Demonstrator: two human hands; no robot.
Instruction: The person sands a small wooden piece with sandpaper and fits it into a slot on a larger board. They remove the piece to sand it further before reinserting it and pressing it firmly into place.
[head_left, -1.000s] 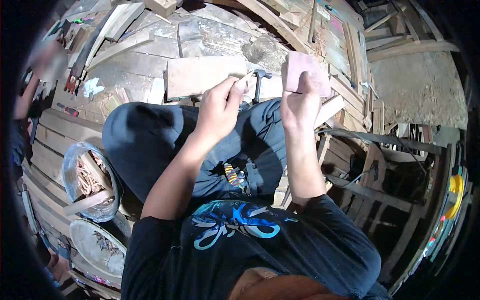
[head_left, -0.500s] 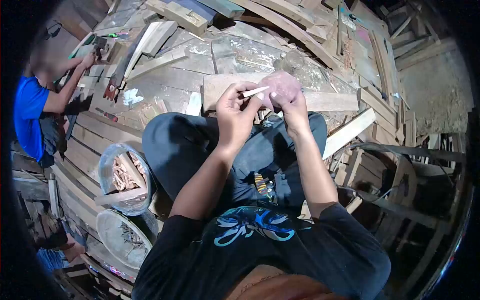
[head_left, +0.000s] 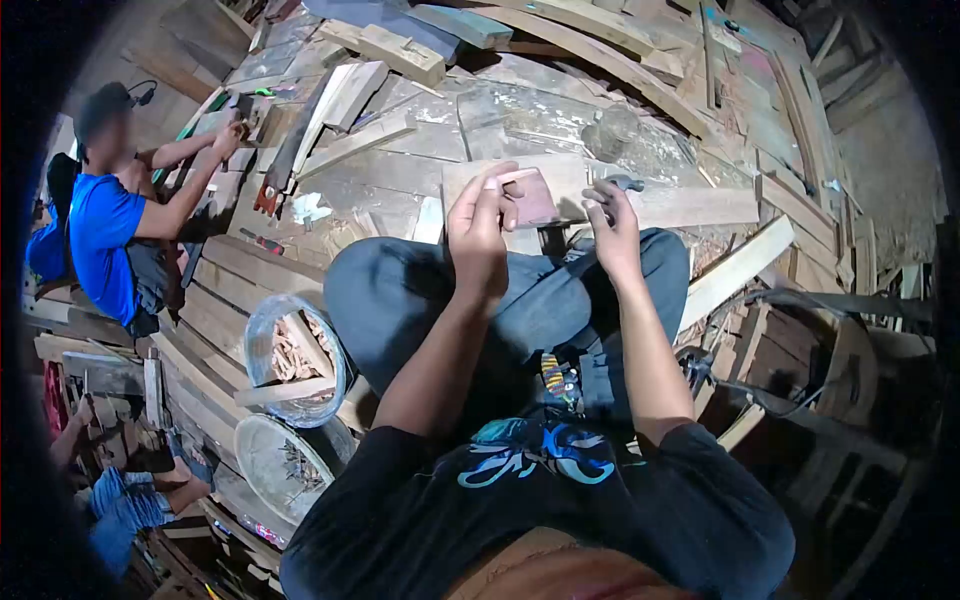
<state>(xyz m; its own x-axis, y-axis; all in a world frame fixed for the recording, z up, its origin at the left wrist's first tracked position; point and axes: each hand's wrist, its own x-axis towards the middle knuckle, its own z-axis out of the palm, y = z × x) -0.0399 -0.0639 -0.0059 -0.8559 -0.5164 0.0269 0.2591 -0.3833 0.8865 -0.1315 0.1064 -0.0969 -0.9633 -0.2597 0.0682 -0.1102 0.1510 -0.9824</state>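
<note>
My left hand (head_left: 480, 228) is raised over my lap with its thumb and fingers curled together. Whatever they pinch is too small to make out. Behind those fingers a pinkish sheet that looks like sandpaper (head_left: 536, 200) lies on a flat wooden board (head_left: 567, 172). To the right, my right hand (head_left: 614, 230) hovers with fingers loosely bent and apart, holding nothing visible. Just beyond its fingertips shows the dark head of a hammer (head_left: 628, 184); the rest of the hammer is hidden.
At my left stand a bucket (head_left: 252, 345) of small wooden pegs and a second bucket (head_left: 243, 455) with nails. A handsaw (head_left: 275, 185) and loose timber (head_left: 385, 50) lie ahead. A co-worker in a blue shirt (head_left: 108, 225) sits at left; another person's legs (head_left: 135, 497) show lower left.
The pinkish sheet has gone from my right hand onto the board. My hands have moved apart. The pale wooden stick in my left hand is no longer clearly visible. The view has shifted left.
</note>
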